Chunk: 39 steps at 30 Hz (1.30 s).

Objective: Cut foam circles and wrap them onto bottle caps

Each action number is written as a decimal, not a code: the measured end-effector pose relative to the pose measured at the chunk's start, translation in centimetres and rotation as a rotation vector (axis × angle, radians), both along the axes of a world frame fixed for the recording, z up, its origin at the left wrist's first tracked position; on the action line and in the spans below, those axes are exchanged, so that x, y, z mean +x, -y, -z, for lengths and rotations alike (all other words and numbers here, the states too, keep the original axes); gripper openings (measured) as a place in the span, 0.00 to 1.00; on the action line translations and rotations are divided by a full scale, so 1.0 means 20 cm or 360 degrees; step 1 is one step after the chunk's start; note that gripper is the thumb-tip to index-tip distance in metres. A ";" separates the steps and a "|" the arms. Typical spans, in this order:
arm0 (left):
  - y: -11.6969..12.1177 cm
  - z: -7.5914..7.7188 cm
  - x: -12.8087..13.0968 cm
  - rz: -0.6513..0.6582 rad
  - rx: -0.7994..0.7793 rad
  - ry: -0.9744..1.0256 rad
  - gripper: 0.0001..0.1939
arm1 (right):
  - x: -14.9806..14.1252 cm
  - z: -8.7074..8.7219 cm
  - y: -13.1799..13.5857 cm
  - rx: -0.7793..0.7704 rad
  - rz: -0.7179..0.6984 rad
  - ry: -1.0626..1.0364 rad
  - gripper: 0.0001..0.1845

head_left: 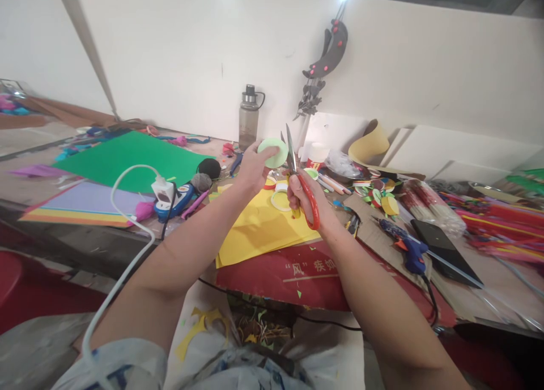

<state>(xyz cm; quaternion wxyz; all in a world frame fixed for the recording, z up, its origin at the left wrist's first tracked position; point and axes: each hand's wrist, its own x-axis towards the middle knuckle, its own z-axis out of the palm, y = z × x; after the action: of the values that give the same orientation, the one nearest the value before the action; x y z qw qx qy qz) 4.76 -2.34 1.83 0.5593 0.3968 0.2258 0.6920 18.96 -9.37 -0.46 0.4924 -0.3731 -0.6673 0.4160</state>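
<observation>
Left grip (254, 168) clamped on pale green disc (273, 153), thumb across its face. Right grip (306, 195) closed round red-handled scissors (315, 208), blades parted, pointing up, just beside disc. Disc held above bench (12, 187), near my yellow sheets (250, 237) (red board (314, 282) under them, white lettering showing). Green sheet (131, 159) farther left, bottle (249, 123) by wall (170, 55). Off right: blue glue gun (413, 255), black phone (442, 245).

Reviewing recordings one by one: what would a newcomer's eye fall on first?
Probably the large bright green sheet at the left. Then the red-handled metal scissors, blades up in the right hand, beside the round pale green disc in the left hand. A dark crescent ornament with pink dots hangs against the white wall.
</observation>
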 end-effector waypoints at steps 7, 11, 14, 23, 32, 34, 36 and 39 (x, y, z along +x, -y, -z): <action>0.00 0.01 0.01 -0.0026 0.0028 0.0012 0.18 | 0.00 0.01 0.00 0.0030 0.0000 -0.0005 0.35; 0.00 0.01 0.01 -0.0065 0.0010 0.0021 0.17 | 0.00 0.01 -0.01 0.0022 0.0010 0.0008 0.36; 0.00 0.02 0.01 -0.0076 -0.0011 0.0025 0.18 | 0.00 0.01 -0.01 0.0009 0.0020 0.0022 0.37; 0.00 0.02 0.01 -0.0068 -0.0020 -0.0007 0.16 | 0.00 0.00 0.00 -0.0058 0.0013 -0.0029 0.36; -0.01 0.03 0.01 -0.0059 -0.0005 0.0018 0.15 | -0.01 0.02 0.00 -0.0106 0.0000 -0.0052 0.38; -0.01 0.03 0.01 -0.0057 -0.0008 0.0011 0.15 | -0.01 0.02 0.00 -0.0108 0.0004 -0.0064 0.38; -0.01 0.02 0.01 -0.0043 -0.0010 0.0006 0.15 | -0.01 0.02 0.00 -0.0117 0.0010 -0.0079 0.37; -0.01 0.02 0.01 -0.0033 -0.0016 0.0001 0.15 | -0.02 0.01 0.00 -0.0138 0.0018 -0.0093 0.37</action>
<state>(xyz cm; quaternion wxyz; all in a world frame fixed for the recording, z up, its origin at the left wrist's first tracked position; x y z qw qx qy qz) 4.94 -2.21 1.45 0.5541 0.3913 0.2334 0.6967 18.66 -9.45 -0.69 0.4972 -0.3857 -0.6318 0.4525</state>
